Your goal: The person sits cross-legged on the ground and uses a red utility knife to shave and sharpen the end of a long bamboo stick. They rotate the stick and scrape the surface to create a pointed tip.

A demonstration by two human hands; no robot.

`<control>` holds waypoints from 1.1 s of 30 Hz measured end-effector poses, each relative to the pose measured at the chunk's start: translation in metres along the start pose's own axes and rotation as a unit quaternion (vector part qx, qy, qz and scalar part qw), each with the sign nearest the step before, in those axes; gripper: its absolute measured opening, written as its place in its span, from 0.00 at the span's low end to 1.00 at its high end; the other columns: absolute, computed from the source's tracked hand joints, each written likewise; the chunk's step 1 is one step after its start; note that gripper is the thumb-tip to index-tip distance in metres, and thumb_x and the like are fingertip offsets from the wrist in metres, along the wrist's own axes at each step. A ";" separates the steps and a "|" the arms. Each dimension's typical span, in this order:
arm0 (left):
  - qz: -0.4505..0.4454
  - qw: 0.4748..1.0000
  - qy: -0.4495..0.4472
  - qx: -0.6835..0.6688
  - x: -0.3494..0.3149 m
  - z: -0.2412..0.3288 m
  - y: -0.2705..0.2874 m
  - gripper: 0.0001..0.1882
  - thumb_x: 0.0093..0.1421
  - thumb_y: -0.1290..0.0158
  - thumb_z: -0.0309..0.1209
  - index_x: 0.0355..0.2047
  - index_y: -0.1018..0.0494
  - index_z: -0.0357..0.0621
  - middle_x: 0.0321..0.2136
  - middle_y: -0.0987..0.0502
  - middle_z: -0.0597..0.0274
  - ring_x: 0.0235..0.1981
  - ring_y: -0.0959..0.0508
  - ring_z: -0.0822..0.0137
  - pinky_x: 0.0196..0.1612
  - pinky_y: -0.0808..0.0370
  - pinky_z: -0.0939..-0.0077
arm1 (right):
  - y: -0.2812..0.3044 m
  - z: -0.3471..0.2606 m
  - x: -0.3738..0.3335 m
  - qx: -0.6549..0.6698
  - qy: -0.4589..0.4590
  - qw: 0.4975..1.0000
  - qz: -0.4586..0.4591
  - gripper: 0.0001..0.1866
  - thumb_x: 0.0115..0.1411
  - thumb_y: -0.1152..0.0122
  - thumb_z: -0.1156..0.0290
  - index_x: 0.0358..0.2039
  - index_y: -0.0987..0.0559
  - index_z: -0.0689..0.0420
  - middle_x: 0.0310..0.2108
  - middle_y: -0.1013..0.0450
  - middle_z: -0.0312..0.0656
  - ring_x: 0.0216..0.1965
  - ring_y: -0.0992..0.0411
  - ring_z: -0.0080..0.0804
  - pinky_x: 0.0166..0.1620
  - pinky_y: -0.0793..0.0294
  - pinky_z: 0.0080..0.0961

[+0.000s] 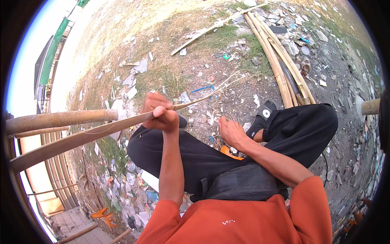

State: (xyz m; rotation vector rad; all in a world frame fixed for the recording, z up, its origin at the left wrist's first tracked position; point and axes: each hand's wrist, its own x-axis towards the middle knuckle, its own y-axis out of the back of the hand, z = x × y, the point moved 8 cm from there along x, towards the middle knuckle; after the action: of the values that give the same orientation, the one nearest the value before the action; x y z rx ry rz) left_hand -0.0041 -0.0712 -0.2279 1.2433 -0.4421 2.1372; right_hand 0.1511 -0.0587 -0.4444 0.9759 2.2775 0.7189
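My left hand (160, 112) is closed around a long, flat bamboo strip (99, 131). The strip runs from the far left edge through my grip, and beyond my fingers it narrows and splits into thin frayed fibres. My right hand (232, 132) is held over the ground between my knees, apart from the strip, its fingers curled together. A small reddish bit shows at its fingertips, too small to name. Just below that hand, an orange curved piece (230, 152) shows between my legs, mostly hidden.
Split bamboo poles (280, 61) lie on the ground ahead to the right, with a thin bamboo slat (215, 29) beside them. A cut bamboo pole (61, 122) juts in from the left. Litter (134, 191) covers the ground. A black mesh bag (243, 182) sits at my waist.
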 end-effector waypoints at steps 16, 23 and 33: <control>0.003 1.000 0.023 -0.020 -0.008 -0.008 -0.002 0.33 0.63 0.61 0.55 0.12 0.42 0.39 0.10 0.38 0.62 0.10 0.42 0.75 0.14 0.47 0.83 | 0.080 -0.129 -0.012 0.131 0.113 0.983 0.059 0.12 0.64 0.57 0.65 0.32 0.36 0.62 0.12 0.32 0.56 0.18 0.29 0.57 0.20 0.30 0.48; 0.031 0.999 0.007 -0.029 -0.008 -0.010 -0.004 0.30 0.64 0.58 0.49 0.12 0.42 0.38 0.09 0.40 0.62 0.09 0.42 0.75 0.13 0.48 0.83 | 0.062 -0.106 0.002 0.060 0.084 0.993 0.059 0.12 0.64 0.57 0.65 0.33 0.36 0.62 0.16 0.30 0.57 0.20 0.29 0.57 0.23 0.30 0.48; 0.006 1.000 0.005 -0.025 -0.003 -0.008 -0.002 0.33 0.61 0.59 0.56 0.11 0.42 0.39 0.09 0.39 0.64 0.10 0.42 0.75 0.13 0.48 0.83 | 0.078 -0.056 0.004 0.066 0.064 0.995 0.045 0.15 0.65 0.59 0.62 0.35 0.34 0.64 0.18 0.30 0.60 0.22 0.30 0.61 0.26 0.31 0.51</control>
State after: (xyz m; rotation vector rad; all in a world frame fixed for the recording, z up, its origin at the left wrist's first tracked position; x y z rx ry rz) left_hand -0.0068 -0.0656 -0.2348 1.2031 -0.4972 2.1290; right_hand 0.1484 -0.0231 -0.3552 1.1294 2.4307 0.6923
